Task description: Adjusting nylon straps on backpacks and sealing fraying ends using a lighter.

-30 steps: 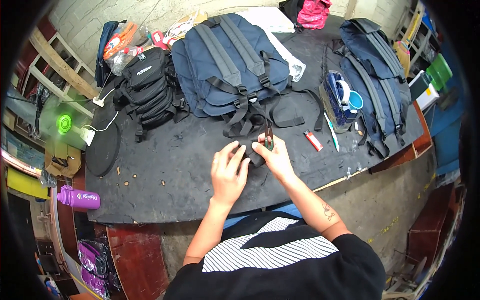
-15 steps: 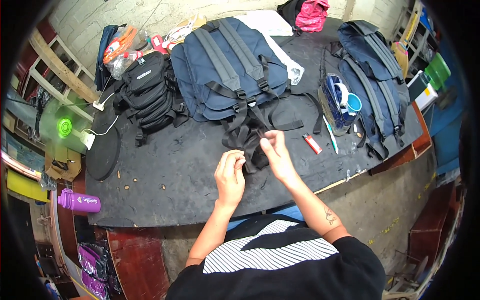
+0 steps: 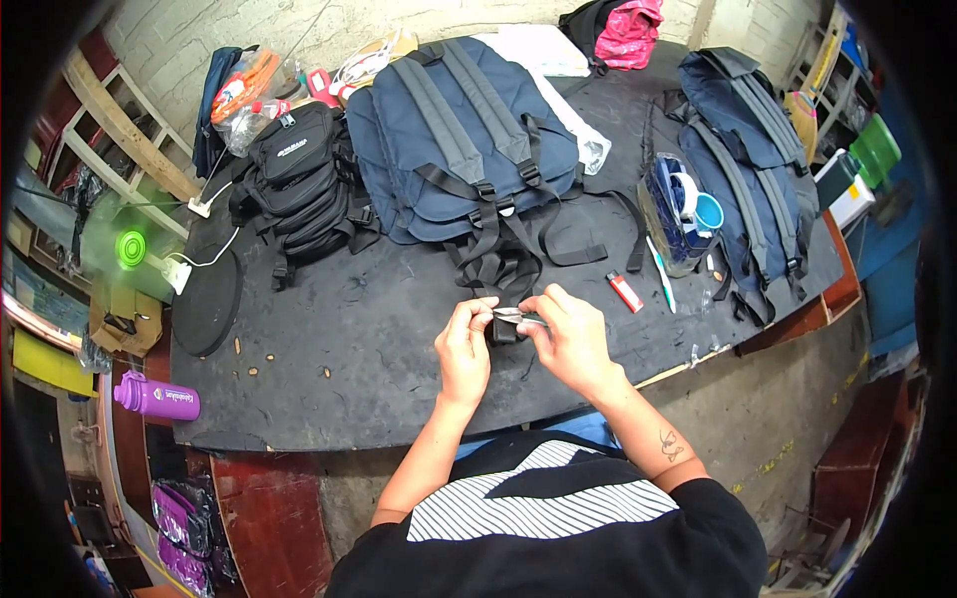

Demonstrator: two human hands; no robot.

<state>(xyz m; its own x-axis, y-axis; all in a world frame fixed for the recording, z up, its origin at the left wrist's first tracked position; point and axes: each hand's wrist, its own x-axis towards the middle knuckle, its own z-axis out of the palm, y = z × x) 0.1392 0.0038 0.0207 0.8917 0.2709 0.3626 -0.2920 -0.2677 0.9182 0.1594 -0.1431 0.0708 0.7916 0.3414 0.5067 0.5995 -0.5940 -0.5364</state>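
Near the table's front edge, my left hand [image 3: 464, 349] and my right hand [image 3: 578, 341] meet at a small silvery piece [image 3: 508, 315], its kind too small to tell. Both hands pinch it between thumb and fingers. Just behind lie black webbing straps [image 3: 498, 267] in a loose tangle, running from the navy backpack [image 3: 384, 145] with grey shoulder straps. Something dark hangs or lies right under my fingertips; I cannot make out whether it is strap.
A black bag [image 3: 289, 164] sits left of the backpack. At right are a red lighter [image 3: 625, 292], a toothbrush [image 3: 660, 274], a clear container [image 3: 678, 234] with a blue cup, and another navy backpack [image 3: 743, 164]. A purple bottle [image 3: 159, 397] lies at the left edge.
My right hand has come in beside my left, from a blurred, more open pose to a pinch. The silvery piece now shows between both hands; the straps behind look more settled.
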